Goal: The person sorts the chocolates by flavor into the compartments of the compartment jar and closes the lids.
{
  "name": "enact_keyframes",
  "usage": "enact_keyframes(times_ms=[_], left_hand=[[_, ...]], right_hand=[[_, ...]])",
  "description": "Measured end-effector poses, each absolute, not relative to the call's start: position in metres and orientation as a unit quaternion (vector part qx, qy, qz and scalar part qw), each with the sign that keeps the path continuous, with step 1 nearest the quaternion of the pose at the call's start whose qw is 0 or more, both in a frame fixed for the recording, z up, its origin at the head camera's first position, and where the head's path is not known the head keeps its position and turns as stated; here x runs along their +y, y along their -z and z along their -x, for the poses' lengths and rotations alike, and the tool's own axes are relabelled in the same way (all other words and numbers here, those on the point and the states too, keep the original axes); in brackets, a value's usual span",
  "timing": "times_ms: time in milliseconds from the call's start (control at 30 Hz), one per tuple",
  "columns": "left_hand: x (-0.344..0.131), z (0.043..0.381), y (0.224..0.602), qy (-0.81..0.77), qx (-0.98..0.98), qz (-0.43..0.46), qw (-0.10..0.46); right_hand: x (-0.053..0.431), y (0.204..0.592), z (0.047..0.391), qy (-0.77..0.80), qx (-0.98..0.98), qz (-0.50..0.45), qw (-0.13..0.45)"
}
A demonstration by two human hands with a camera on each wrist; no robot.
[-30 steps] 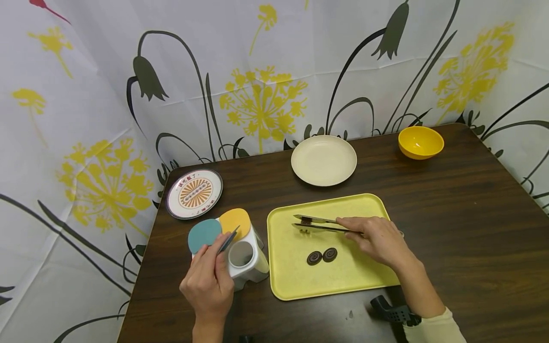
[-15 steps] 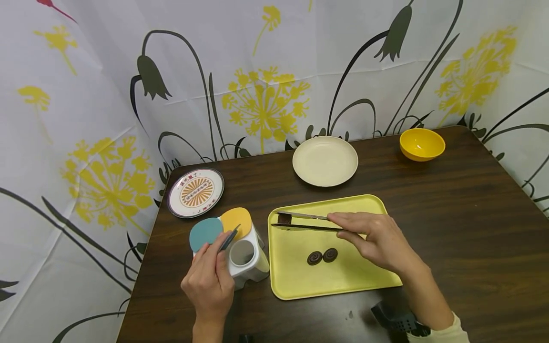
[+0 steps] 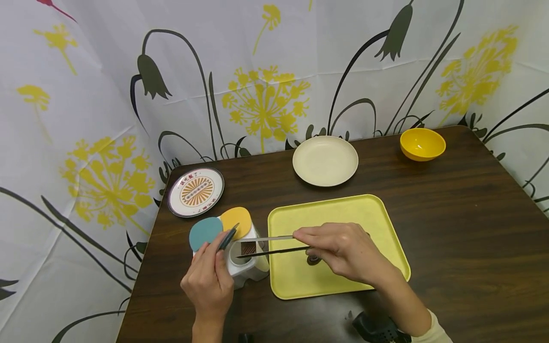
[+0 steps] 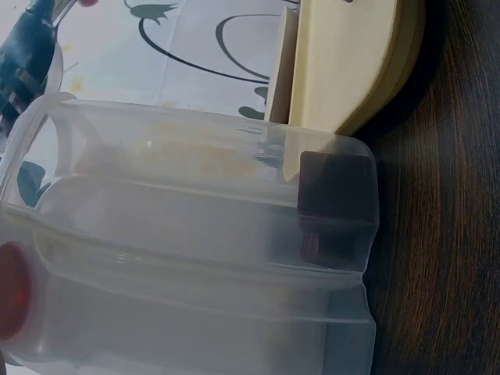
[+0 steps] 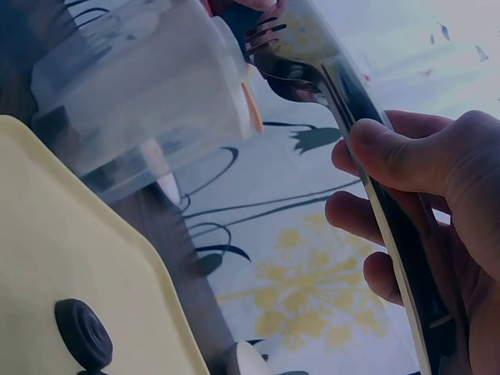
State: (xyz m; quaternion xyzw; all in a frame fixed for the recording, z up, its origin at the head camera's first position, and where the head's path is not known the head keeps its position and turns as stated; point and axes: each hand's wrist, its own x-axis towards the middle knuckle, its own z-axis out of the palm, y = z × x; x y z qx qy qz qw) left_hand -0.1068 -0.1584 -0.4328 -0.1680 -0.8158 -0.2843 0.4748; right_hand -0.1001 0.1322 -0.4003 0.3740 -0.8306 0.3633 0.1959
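Observation:
My right hand (image 3: 349,250) grips a pair of metal tongs (image 3: 279,251), their tips over the open round mouth of a translucent container (image 3: 253,274). Between the tips sits a dark brown ridged piece (image 3: 248,248), which looks like chocolate. My left hand (image 3: 208,283) pinches a raised dark blue lid (image 3: 228,237) beside that mouth. A teal lid (image 3: 206,233) and a yellow lid (image 3: 236,221) cover other compartments. In the left wrist view, a dark block (image 4: 336,187) shows through the wall at the container's bottom.
Right of the container lies a yellow tray (image 3: 296,286) bearing a round dark swirl piece (image 3: 314,260), partly behind my right hand. Farther back stand a patterned plate (image 3: 171,197), a cream plate (image 3: 325,162) and a yellow bowl (image 3: 422,145).
From above the tray, my right hand has brought the tongs and the brown piece left to the container's mouth. My left hand has stayed in place with the lid.

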Motion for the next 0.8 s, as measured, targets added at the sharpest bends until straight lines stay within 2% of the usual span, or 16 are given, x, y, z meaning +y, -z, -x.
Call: enact_keyframes(times_ms=[800], left_hand=[[-0.1568, 0.1081, 0.4327, 0.287, -0.811, 0.169, 0.481]], right_hand=[[0.1235, 0.4011, 0.1024, -0.358, -0.828, -0.386, 0.192]])
